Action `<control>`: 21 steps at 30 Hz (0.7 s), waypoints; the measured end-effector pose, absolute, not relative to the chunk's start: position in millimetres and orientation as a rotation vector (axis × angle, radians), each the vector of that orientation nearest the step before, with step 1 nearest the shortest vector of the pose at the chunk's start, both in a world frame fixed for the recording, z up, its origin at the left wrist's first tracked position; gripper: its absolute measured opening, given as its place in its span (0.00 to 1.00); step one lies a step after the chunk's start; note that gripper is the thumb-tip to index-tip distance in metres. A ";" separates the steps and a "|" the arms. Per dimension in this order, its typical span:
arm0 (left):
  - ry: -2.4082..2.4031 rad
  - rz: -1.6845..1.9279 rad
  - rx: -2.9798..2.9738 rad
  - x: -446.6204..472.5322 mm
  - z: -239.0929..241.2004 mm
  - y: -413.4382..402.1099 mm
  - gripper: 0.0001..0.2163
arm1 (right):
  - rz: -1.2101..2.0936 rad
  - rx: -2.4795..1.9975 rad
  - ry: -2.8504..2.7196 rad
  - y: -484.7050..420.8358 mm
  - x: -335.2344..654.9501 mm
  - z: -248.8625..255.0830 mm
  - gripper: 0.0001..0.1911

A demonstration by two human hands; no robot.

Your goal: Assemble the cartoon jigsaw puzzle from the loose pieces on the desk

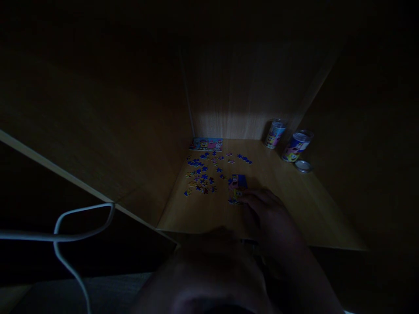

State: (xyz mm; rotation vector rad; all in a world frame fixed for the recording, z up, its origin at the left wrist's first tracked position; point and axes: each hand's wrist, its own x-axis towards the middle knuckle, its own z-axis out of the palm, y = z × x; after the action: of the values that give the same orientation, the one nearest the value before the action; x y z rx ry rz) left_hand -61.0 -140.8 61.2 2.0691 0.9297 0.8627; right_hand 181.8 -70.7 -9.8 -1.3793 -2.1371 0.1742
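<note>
The picture is very dark. My right hand (266, 213) reaches forward over the wooden desk (294, 205), fingers bent and pressed together. Its fingertips rest on a small joined cluster of puzzle pieces (238, 183), blue, pink and yellow, and seem to pinch a yellow piece at its near edge. Several loose blue puzzle pieces (201, 174) lie scattered to the left of the cluster. A large dark blurred shape (209, 266) low in the middle may be my left hand or arm; no fingers show.
A printed puzzle picture (206, 144) lies at the back against the wall. Two picture-printed cans (275, 134) (296, 147) stand at the back right, with a round lid (303, 165) beside them. Wooden panels wall in the desk. A white cable (65, 222) loops at left.
</note>
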 end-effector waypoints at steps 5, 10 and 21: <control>1.326 0.739 2.366 -58.2 42.8 -81.3 0.11 | 0.166 -1.406 -2.136 -71.0 181.4 -10.2 0.16; 1.813 0.699 2.502 -67.3 16.6 -56.8 0.19 | 0.154 -1.401 -2.128 -71.0 181.7 -9.6 0.16; 1.793 0.606 2.518 -72.3 17.7 -60.0 0.12 | 0.151 -1.391 -2.120 -70.4 181.4 -9.4 0.16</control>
State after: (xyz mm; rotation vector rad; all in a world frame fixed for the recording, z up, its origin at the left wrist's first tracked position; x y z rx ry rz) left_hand -72.3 -60.0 17.7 2.5182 1.7932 0.6064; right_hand 181.4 -70.4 -9.4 -1.3910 -2.1198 0.1512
